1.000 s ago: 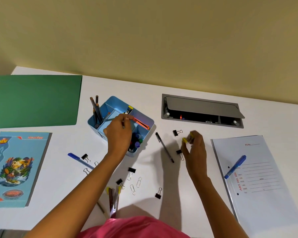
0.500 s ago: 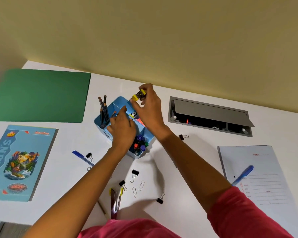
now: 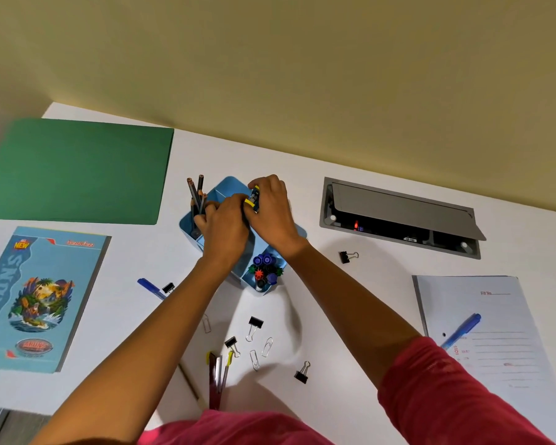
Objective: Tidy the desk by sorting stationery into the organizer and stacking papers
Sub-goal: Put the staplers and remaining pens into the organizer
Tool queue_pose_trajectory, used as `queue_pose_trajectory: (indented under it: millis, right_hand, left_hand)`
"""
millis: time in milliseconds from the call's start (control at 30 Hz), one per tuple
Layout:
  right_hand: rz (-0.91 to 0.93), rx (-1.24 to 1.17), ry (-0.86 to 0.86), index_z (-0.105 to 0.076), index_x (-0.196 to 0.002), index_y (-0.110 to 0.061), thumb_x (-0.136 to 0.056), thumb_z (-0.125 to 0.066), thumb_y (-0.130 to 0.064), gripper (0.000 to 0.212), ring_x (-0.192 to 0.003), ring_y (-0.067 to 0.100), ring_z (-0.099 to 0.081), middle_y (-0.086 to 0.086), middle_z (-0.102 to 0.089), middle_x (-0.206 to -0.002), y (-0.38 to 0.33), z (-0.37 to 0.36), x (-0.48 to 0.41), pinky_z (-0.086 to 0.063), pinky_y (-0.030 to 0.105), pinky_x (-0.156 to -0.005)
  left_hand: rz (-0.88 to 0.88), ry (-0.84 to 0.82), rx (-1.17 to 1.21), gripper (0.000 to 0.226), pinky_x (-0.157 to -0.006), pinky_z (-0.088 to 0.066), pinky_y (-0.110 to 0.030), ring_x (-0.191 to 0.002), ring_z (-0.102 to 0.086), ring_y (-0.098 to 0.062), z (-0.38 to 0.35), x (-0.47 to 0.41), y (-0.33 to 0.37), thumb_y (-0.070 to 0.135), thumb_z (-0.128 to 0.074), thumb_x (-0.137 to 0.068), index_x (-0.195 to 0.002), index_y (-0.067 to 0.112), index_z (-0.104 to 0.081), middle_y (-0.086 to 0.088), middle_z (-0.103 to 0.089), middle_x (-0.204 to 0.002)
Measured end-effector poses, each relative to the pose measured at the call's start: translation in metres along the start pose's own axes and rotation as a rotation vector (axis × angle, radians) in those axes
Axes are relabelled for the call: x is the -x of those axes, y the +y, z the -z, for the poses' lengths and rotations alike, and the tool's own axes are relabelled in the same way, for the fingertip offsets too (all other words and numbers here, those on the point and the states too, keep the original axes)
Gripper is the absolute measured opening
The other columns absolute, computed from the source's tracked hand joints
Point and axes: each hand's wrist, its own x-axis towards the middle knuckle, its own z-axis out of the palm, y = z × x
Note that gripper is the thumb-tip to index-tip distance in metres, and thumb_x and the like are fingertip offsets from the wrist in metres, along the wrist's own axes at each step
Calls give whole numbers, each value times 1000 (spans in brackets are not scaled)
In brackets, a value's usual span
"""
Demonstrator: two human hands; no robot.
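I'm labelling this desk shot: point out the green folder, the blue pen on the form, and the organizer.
green folder [image 3: 77, 171], head view, middle of its cover.
blue pen [image 3: 462, 330], head view, middle of its barrel.
organizer [image 3: 229, 185], head view, its far corner.

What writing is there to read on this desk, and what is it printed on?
"NEW": blue notebook cover, top left.
"ARUNS": same cover, up its left edge.
Orange word and oval badge there: blurred.
Red print on the white file: blurred.
Label in the grey cable box: too small.
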Motion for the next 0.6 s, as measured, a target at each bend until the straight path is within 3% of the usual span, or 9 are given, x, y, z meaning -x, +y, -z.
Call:
queue_pose_trajectory:
  millis: [100, 300, 467, 600]
  right_hand:
    - [13, 35, 5, -59, -117, 4, -80, -68, -10, 40, -100, 32, -52, 20, -53, -106, 1, -1, 2, -44, 34, -85]
    - [28, 124, 24, -62, -108, 6, -83, -66, -11, 31, -94, 33, -52, 21, -53, -100, -1, -2, 5, -47, 40, -83]
    - [-27, 37, 74, -60, -114, 4, -90, -61, -22, 35, -100, 31, -53, 19, -53, -106, 0, 7, 13, -45, 36, -87]
    - [-61, -39, 136, -59, -116, -1, -92, -57, -18, 29, -101, 25, -55, 15, -51, -110, 8, 22, 30, -43, 25, -86]
  left_hand:
    - [-8, -53, -73, 33, -80, -19, -38, -114, -37, -31, 2, -9, 0, 14, -36, -97, -125, 21, -52, -5, -58, -117]
    - [-4, -128, -150, 31, -86, -24, -42, -116, -34, -31, 3, -16, 3, 16, -34, -97, -123, 19, -52, -5, -58, -115]
    - [-12, -113, -127, 34, -87, -26, -40, -118, -34, -31, 5, -15, 0, 10, -35, -96, -126, 17, -51, -7, -57, -123]
    - [-38, -97, -121, 42, -90, -27, -42, -117, -35, -32, 3, -15, -6, 3, -35, -93, -130, 17, -48, -9, -56, -127]
